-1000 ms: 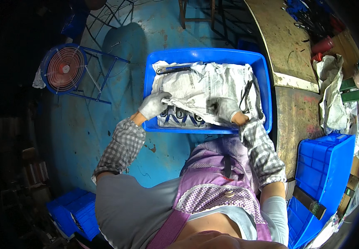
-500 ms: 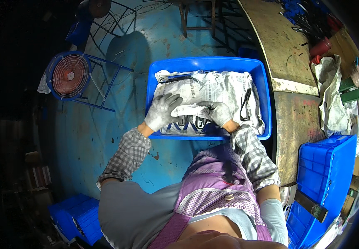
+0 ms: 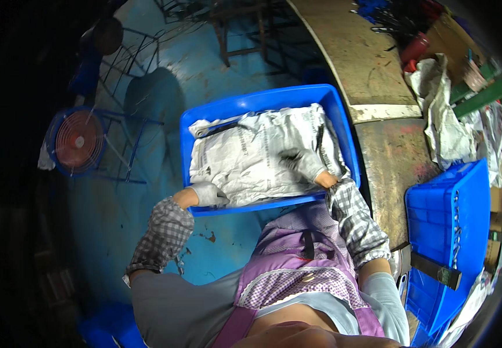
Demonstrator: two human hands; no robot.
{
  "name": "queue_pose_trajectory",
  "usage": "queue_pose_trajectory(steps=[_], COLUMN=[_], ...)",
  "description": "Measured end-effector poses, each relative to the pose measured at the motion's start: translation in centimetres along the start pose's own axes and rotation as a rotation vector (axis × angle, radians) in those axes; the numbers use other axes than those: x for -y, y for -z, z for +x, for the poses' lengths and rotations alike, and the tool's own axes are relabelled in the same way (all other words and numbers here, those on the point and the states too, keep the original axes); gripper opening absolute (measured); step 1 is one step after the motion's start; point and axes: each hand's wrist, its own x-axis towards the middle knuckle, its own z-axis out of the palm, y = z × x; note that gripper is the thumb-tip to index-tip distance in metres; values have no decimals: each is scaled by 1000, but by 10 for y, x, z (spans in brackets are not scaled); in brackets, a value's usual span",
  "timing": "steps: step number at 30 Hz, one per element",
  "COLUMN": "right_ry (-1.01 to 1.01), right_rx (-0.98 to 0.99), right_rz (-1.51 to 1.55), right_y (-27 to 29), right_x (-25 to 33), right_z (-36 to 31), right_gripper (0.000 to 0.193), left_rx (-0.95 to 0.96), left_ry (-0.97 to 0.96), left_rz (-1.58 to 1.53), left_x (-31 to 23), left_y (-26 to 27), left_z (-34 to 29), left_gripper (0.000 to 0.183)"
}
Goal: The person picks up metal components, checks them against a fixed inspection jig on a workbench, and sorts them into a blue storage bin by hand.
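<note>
Here's the white printed sheet (image 3: 239, 159) lying in the blue tub (image 3: 262, 100), long axis left to right before the person. The gloved left hand (image 3: 207, 194) is nearer its close edge, fingers curled down at the corner, grip impossible to tell; the right hand (image 3: 303, 163), half open and seemingly holding nothing, is over the sheet's right half.

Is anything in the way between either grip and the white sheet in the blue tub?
Nothing visible. The left grip is at the white sheet's near-left edge; the right grip is over its right part, contact unclear. A dark tool lies farther right, not between.
</note>
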Motion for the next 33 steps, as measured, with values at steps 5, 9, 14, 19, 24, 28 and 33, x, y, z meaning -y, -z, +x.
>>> queue_pose_trajectory(steps=[5, 9, 14, 19, 24, 28, 33], right_ry=[-37, 104, -379, -361, -102, 173, -393], right_rx=[-72, -146, -57, -52, -230, -719, -1027], right_rz=[-1294, -1032, -585, -888, -602, -330, -310], right_y=[29, 35, 52, 38, 33, 27, 6], right_x=[-10, -6, -23, -32, -17, 27, 79], right_z=[22, 8, -61, -55, -107, -266, -473], right_gripper=[62, 43, 42, 24, 41, 26, 26], left_rx=[-1049, -886, -823, -897, -926, -1036, -583], left_ry=[-435, -224, -90, -59, -383, -330, -758], left_rz=[305, 302, 236, 345, -12, 133, 573], left_x=[-62, -102, -90, -83, -94, -127, -192], left_y=[83, 92, 89, 81, 82, 73, 21], left_z=[104, 214, 250, 299, 358, 299, 228], left_gripper=[28, 56, 64, 61, 70, 62, 53])
